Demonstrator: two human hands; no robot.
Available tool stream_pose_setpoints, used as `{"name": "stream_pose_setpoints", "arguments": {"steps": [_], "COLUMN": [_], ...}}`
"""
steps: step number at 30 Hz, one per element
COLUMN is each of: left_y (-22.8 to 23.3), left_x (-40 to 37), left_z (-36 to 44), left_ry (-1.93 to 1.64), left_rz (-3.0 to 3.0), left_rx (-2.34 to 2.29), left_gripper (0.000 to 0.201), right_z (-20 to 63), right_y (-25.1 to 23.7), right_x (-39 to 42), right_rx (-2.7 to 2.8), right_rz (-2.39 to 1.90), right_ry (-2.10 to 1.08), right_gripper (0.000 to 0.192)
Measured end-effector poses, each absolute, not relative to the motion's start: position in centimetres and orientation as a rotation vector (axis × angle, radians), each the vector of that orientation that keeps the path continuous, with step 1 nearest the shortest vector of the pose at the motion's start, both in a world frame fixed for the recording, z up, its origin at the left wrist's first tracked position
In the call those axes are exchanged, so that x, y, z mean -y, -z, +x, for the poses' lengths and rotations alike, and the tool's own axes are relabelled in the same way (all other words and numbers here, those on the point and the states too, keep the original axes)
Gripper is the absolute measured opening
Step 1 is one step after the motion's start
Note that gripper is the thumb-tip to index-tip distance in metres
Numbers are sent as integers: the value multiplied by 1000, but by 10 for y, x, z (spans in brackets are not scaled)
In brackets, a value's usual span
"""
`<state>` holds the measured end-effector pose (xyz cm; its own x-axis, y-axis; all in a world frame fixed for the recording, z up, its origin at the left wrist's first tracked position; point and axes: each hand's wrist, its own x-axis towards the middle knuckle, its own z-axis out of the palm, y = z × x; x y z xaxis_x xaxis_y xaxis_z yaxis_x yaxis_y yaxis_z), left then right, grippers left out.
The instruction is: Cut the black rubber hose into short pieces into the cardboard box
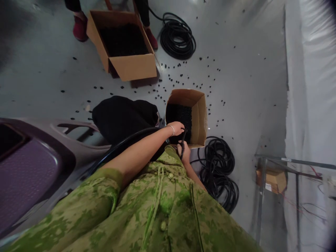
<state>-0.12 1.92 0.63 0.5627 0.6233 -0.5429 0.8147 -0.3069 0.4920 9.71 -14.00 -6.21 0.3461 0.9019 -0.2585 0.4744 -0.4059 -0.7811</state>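
My right hand (185, 150) is closed round a thin black hose (182, 148), whose upper end points away from me over the near edge of a cardboard box (200, 119). Just beyond it, my left hand (176, 128), with a bracelet at the wrist, has its fingertips pinched together at the hose's upper end. Something small and dark is at those fingertips, too small to name. Inside the box lies a heap of small black pieces (183, 113). More black hose (136, 134) runs behind my left forearm across my lap.
Coiled black hoses (219, 157) lie on the floor at my right. Ahead stand a larger open box (133, 66) of black pieces, a person's shoes (80, 28) and another hose coil (178, 38). Small black rings are scattered around. A purple-seated chair (28, 182) is at left, a metal frame (262, 196) right.
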Motion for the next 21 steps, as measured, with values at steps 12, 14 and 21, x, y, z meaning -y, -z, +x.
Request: {"name": "stream_pose_setpoints", "arguments": {"steps": [12, 14, 21], "left_y": [6, 6, 4], "left_x": [-23, -24, -23], "left_z": [1, 1, 5], "left_ry": [439, 443, 414], "left_rz": [2101, 2101, 2097], "left_rx": [-1113, -1117, -1133], "left_gripper": [36, 36, 37], "right_z": [94, 93, 96], "right_y": [80, 80, 77], "right_x": [136, 135, 135], "right_rx": [1233, 1223, 1204], "right_rz": [-2003, -2020, -2011], "right_ry": [-915, -918, -932], "right_gripper": [26, 26, 26]}}
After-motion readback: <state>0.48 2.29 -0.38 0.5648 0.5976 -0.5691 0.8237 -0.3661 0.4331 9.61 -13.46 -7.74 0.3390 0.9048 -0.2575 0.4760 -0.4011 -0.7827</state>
